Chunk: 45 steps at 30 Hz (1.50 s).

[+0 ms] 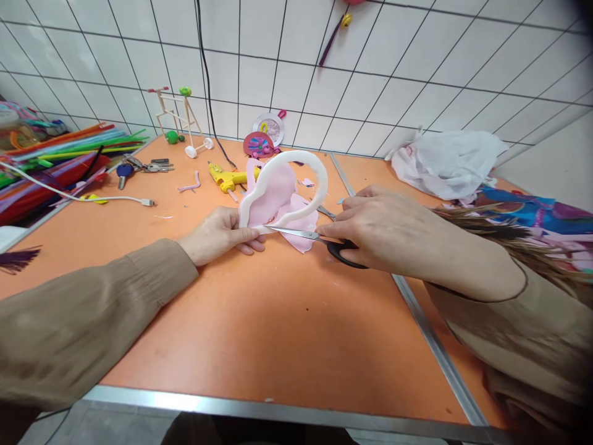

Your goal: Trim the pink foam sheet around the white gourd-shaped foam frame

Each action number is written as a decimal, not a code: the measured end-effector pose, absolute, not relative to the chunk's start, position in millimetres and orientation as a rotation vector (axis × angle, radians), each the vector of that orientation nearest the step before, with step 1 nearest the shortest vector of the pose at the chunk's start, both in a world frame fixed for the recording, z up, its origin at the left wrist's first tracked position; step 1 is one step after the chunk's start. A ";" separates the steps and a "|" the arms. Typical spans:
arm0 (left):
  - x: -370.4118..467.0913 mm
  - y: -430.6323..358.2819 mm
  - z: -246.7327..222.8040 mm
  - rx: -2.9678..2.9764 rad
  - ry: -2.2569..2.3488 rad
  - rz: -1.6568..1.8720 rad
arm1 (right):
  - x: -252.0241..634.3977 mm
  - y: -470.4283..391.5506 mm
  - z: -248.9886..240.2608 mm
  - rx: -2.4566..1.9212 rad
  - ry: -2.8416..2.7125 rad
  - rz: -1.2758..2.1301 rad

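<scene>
My left hand [222, 233] pinches the lower left corner of a pink felt piece [277, 185] edged with a white fuzzy strip [319, 176]. The strip curves up in a loop above the felt. Black-handled scissors [299, 232] are in my right hand [370, 225], their blades pointing left, with the tips at the strip close to my left thumb. Whether the blades are cutting into the strip I cannot tell. Behind the felt lies a yellow glue gun [230, 177], partly covered by it. Another pair of scissors [325, 212] shows partly behind my right hand.
Colourful pipe cleaners [69, 154] are heaped at the left, near keys [143, 165] and a white cable [92, 193]. A small stick-built bicycle [178, 120] stands by the tiled wall. At the right are a white plastic bag [445, 162] and brown bristly strands [486, 235]. A metal strip [430, 337] crosses the table.
</scene>
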<state>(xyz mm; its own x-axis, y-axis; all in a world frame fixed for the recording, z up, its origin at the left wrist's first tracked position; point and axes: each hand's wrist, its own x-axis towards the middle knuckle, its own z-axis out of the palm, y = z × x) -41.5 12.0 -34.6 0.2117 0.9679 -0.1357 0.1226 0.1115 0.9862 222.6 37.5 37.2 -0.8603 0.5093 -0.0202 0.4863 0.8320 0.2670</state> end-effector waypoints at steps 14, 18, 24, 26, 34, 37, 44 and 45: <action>-40.1 11.0 -34.5 1.351 1.190 0.887 | 221.1 34.2 39.1 0.882 2.804 0.272; -40.3 11.2 -34.6 1.361 1.195 0.886 | 220.7 33.8 37.8 0.883 2.790 0.327; -40.3 11.7 -34.9 1.359 1.199 0.885 | 219.6 31.3 38.8 0.897 2.769 0.324; -39.9 12.0 -34.8 1.354 1.197 0.891 | 219.1 31.0 38.8 0.897 2.774 0.326; -39.3 11.1 -33.5 1.354 1.202 0.884 | 217.5 33.0 37.0 0.881 2.785 0.334; -39.6 11.2 -34.0 1.377 1.206 0.887 | 218.0 34.3 36.3 0.870 2.792 0.310; -39.2 10.9 -34.5 1.417 1.193 0.887 | 223.2 37.2 37.8 0.827 2.844 0.243; -39.1 10.6 -34.4 1.421 1.195 0.885 | 223.7 37.4 38.1 0.827 2.848 0.232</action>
<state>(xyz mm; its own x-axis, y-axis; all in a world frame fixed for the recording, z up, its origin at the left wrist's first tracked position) -39.1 10.6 -34.4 0.2337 0.9692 -0.0776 0.2084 0.0281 0.9776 223.7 37.4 38.1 -0.8326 0.5415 -0.1165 0.5155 0.8345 0.1944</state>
